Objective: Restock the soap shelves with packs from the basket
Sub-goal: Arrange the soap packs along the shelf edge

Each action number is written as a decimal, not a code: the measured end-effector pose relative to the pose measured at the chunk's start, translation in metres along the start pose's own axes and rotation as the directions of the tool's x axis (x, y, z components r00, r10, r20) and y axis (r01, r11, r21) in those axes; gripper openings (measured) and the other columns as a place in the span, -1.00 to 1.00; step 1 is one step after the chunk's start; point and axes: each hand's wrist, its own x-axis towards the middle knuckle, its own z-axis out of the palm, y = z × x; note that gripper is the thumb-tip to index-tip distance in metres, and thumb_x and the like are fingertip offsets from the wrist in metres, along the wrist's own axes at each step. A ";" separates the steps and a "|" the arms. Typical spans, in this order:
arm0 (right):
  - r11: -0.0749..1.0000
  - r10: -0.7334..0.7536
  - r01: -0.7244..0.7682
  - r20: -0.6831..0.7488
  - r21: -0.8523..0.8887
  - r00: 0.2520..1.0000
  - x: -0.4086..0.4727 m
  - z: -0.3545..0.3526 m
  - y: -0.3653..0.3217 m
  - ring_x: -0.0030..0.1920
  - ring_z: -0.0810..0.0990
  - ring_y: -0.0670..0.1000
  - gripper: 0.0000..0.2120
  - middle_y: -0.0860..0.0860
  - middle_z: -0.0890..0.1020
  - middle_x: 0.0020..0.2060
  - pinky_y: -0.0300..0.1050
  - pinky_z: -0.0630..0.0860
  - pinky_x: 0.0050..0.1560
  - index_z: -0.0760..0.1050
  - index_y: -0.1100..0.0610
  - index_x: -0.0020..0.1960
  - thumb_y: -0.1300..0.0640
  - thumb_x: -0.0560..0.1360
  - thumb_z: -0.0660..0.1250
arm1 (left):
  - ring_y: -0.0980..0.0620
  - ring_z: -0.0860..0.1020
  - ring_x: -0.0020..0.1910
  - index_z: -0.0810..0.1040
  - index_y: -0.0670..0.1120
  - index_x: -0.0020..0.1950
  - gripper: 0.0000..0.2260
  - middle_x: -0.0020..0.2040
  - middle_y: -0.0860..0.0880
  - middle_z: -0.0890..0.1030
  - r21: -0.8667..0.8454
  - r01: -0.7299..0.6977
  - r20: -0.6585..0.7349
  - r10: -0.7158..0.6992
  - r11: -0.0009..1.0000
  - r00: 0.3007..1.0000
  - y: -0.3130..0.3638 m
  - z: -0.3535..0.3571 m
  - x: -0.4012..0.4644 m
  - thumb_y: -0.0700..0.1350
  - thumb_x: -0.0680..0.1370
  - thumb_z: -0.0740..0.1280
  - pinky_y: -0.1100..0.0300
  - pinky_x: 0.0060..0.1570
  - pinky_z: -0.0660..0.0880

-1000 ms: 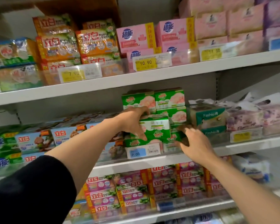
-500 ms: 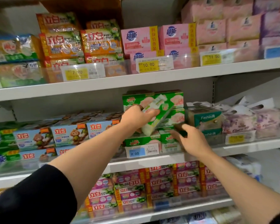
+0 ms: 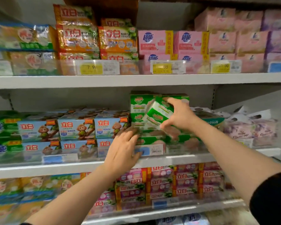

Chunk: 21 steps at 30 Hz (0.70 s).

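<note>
Green-white soap pack (image 3: 158,115) tilted against the green stack (image 3: 140,103) on the middle shelf (image 3: 71,168); right hand (image 3: 179,116) grip closed on its right end, thumb below; left hand (image 3: 122,151) open, fingers flat at the stack's lower left.

Both arms reach forward and up from the bottom of the view, bare from the forearm on, with a dark sleeve pushed up near each elbow. The left hand (image 3: 122,151) is raised with its back to the camera, fingers straight and spread loosely, tips pointing up and to the right (blurred, so whether they touch anything cannot be told). The right hand (image 3: 179,115) sits higher and to the right, wrist bent, its grip closed round a tilted green soap pack (image 3: 158,115): fingers curl over the top edge, thumb presses from below.
</note>
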 end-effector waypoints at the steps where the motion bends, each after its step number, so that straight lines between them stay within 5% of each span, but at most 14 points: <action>1: 0.995 -0.059 0.062 0.039 -0.077 0.997 0.008 -0.001 -0.009 0.30 0.45 0.11 -0.08 0.11 0.49 0.30 -0.04 0.41 0.29 0.34 0.22 0.41 0.16 0.14 0.66 | -0.11 0.48 0.30 0.52 -0.16 0.31 -0.45 0.30 -0.10 0.54 0.003 -0.001 -0.010 0.001 1.000 1.000 -0.006 0.010 -0.014 0.06 0.39 0.47 -0.01 0.33 0.36; 6: 0.923 0.059 0.063 0.300 -0.379 0.952 0.037 0.015 -0.018 0.13 0.56 0.11 -0.26 0.11 0.58 0.18 0.04 0.53 0.16 0.47 0.16 0.31 -0.10 0.22 0.55 | -0.04 0.15 0.52 0.28 -0.13 0.52 -0.37 0.54 -0.08 0.23 0.049 -0.029 0.011 0.028 0.998 1.000 -0.014 0.036 -0.052 0.10 0.50 0.26 -0.10 0.46 0.03; 9: 0.942 0.119 -0.027 0.258 -0.333 0.959 0.041 0.033 0.005 0.08 0.61 0.14 -0.20 0.15 0.64 0.09 0.09 0.57 0.12 0.59 0.16 0.17 -0.30 0.05 0.38 | -0.06 0.09 0.55 0.18 -0.13 0.55 -0.37 0.55 -0.10 0.18 0.136 -0.037 0.025 0.033 0.990 0.999 -0.017 0.046 -0.057 0.16 0.55 0.13 -0.12 0.46 0.03; 15: 0.972 0.142 -0.118 0.110 -0.202 0.984 0.032 0.041 0.015 0.02 0.60 0.12 -0.58 0.11 0.63 -0.02 -0.02 0.58 0.03 0.58 0.23 0.11 0.05 0.33 0.51 | -0.11 0.08 0.55 0.16 -0.17 0.55 -0.39 0.55 -0.14 0.17 0.173 -0.048 0.015 0.046 0.984 0.999 -0.019 0.057 -0.057 0.16 0.59 0.03 -0.12 0.47 0.03; 21: 0.979 -0.028 0.046 0.091 -0.200 0.995 0.023 0.049 -0.003 0.21 0.51 0.01 -0.43 -0.04 0.55 0.24 -0.06 0.50 0.22 0.50 -0.06 0.31 -0.06 0.34 0.54 | -0.12 0.03 0.57 0.11 -0.18 0.56 -0.38 0.57 -0.15 0.11 0.187 -0.047 0.013 0.046 0.981 0.999 -0.018 0.058 -0.058 0.14 0.59 0.05 -0.13 0.48 0.02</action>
